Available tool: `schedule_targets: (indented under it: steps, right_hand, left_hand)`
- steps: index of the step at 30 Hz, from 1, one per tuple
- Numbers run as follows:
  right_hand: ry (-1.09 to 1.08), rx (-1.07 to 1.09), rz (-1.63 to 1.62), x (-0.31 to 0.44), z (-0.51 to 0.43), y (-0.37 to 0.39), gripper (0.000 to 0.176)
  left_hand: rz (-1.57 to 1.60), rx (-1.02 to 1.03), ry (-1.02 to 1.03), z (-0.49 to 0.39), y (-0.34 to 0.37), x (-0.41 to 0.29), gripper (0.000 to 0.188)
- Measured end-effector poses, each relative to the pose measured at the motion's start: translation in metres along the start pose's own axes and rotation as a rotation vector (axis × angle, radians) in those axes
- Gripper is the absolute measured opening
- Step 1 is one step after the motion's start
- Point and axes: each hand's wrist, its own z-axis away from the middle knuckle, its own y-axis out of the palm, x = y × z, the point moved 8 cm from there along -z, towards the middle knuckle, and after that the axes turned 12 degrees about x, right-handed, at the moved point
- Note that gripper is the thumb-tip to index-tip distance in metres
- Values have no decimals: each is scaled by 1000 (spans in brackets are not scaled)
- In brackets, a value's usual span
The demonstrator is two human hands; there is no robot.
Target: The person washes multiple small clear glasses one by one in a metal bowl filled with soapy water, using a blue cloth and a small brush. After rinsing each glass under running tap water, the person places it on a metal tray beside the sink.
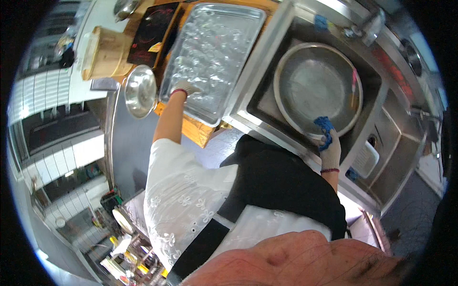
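Note:
My left hand, in a pale knit glove with a red cuff, rests on the near left part of clear plastic-wrapped items in a metal tray; whether it grips one I cannot tell. My right hand, gloved alike, holds a blue cloth at the near rim of a large round steel basin. The basin sits in the left bowl of a steel sink. Something pink and a brownish patch show at the basin's right inner wall.
A steel bowl stands left of the tray, with a wooden bucket and a black induction cooktop beyond. A faucet overhangs the sink's far side. A white basket lies in the right bowl.

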Motion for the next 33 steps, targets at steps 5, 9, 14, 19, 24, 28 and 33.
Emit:
schedule_targets:
  steps: [5, 9, 14, 19, 24, 28, 33]
  right_hand:
    - [-49, -72, 8, -4, 1, -18, 36]
    - [-31, -168, -50, -6, -1, -23, 39]
    - [-38, -62, 77, 12, 2, -5, 42]
    - [-35, -93, 188, 24, 12, -15, 43]
    - [-21, -120, 160, 24, 23, -39, 40]
    - [-19, -156, 162, 26, 35, -59, 38]
    - [-11, -234, 119, 26, 40, -84, 36]
  left_hand:
    - [-118, -220, 154, 81, -49, -30, 62]
    - [-70, -243, 248, 152, -77, -99, 58]
    - [243, -95, 819, 176, -58, -250, 53]
    - [325, 282, 1056, 140, 22, -396, 47]
    - [-444, -177, 932, 83, 97, -481, 42]
    - [-641, -242, 940, 47, 136, -506, 48]
    - [-817, -330, 1091, 44, 137, -532, 49]
